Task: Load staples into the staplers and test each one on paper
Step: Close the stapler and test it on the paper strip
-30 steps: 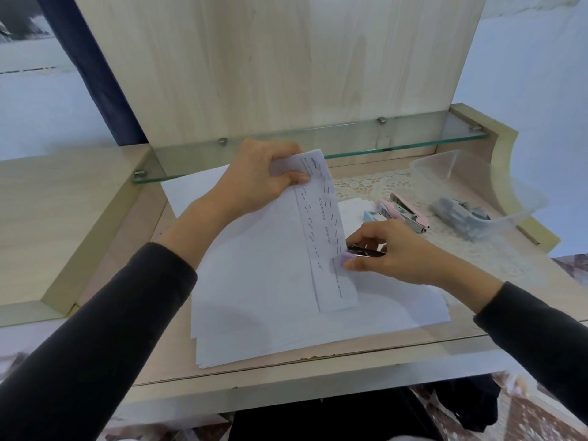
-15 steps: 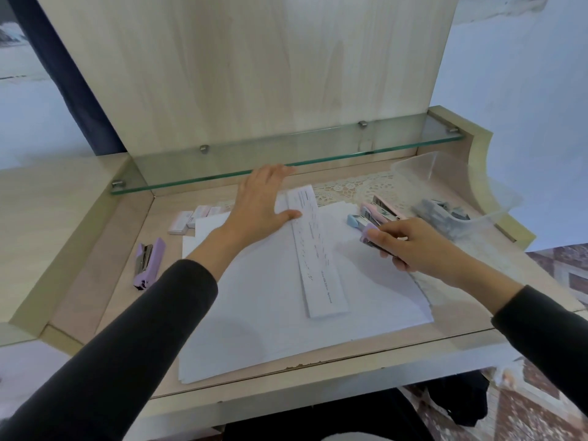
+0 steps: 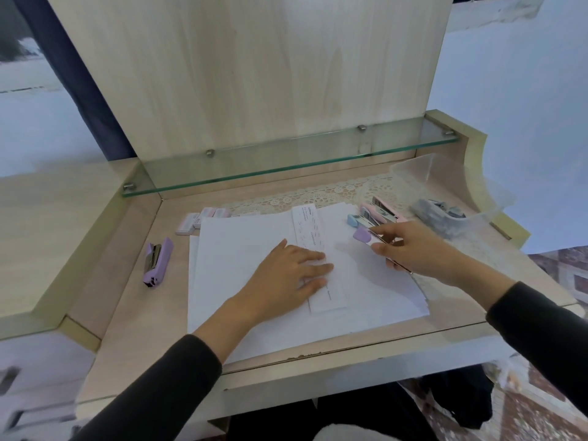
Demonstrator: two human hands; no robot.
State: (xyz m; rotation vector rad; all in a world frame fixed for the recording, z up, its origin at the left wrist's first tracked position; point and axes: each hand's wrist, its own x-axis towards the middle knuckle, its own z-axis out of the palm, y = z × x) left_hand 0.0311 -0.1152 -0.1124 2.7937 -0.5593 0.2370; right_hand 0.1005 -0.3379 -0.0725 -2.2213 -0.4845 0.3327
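The left hand (image 3: pixel 286 275) is being pressed flat, fingers straight, on a narrow white paper strip with printed marks (image 3: pixel 309 229), whose middle is being covered by it. The strip is lying on a stack of white paper sheets (image 3: pixel 241 249) at mid-desk. To the right, a small lilac-and-white stapler (image 3: pixel 365 236) is being gripped by the right hand (image 3: pixel 413 249). Only its rounded nose is being shown plainly, the rest being hidden by curled fingers. Just beyond it, a pink stapler (image 3: pixel 386 211) and a pale blue stapler (image 3: pixel 353 219) are lying together. Farther right, grey items too blurred to identify are being held in a clear plastic box (image 3: pixel 413 162).
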